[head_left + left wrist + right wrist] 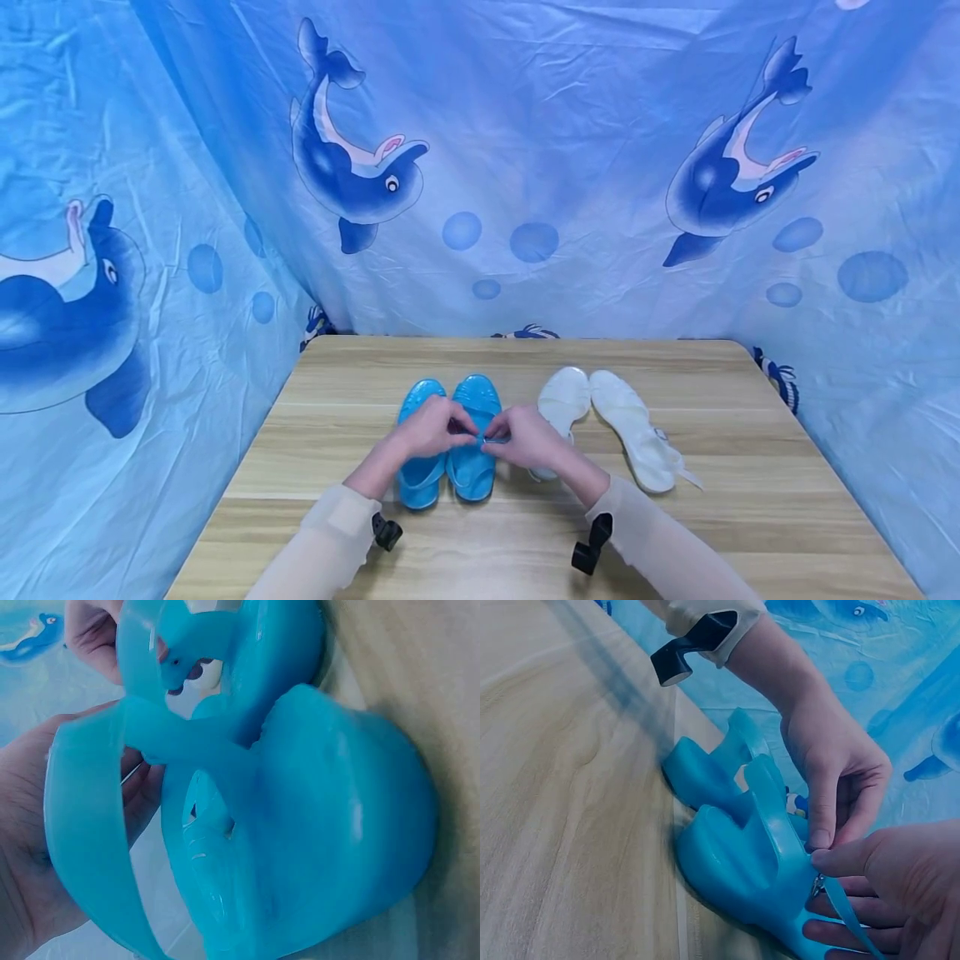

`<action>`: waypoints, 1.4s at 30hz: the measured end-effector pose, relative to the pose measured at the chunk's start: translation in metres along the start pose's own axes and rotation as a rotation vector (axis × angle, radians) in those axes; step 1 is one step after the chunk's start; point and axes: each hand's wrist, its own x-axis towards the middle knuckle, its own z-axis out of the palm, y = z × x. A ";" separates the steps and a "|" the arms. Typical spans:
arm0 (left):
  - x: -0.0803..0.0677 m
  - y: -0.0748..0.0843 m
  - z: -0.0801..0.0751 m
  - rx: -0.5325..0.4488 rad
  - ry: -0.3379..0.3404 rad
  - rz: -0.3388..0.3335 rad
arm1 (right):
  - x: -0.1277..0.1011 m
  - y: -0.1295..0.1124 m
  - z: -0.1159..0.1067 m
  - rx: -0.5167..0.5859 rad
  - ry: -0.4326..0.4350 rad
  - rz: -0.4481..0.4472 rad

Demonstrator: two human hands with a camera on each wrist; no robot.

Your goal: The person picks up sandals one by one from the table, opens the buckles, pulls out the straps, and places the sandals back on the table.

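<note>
Two blue sandals stand side by side on the table, the left sandal (420, 493) and the right sandal (471, 485) both with toes pointing away. My left hand (431, 429) reaches over the left one and pinches the ankle strap at the right sandal's outer side. From the other side my right hand (528, 437) pinches the same strap, fingertips close to the left hand's. A small metal buckle (818, 886) shows below the right thumb, and a loose strap end (844, 909) runs across the right fingers. Whether the strap passes through the buckle is hidden.
A pair of white sandals lies to the right: one white sandal (564, 395) is partly behind the right forearm, the other white sandal (633, 433) has its strap spread outward. The wooden table (750, 517) is backed by a blue dolphin-print curtain (487, 167).
</note>
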 end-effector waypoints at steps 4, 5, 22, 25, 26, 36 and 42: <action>0.001 -0.003 0.000 -0.035 -0.011 0.002 | -0.001 0.002 0.000 0.027 -0.001 0.014; 0.001 -0.004 0.000 -0.044 -0.011 0.009 | -0.001 0.003 0.000 0.031 0.002 0.013; 0.010 -0.012 0.007 -0.077 -0.017 0.025 | 0.005 0.005 0.001 0.065 0.048 0.035; 0.011 -0.012 0.007 -0.097 -0.026 0.009 | 0.006 0.005 -0.003 0.071 0.022 0.049; 0.012 -0.012 0.007 -0.107 -0.029 0.005 | 0.007 0.005 -0.005 0.075 0.009 0.055; 0.010 -0.016 0.000 -0.156 -0.042 0.034 | 0.009 0.004 -0.011 0.092 -0.056 0.042; 0.009 -0.019 -0.001 -0.151 -0.026 0.052 | 0.008 0.004 -0.012 0.097 -0.046 0.034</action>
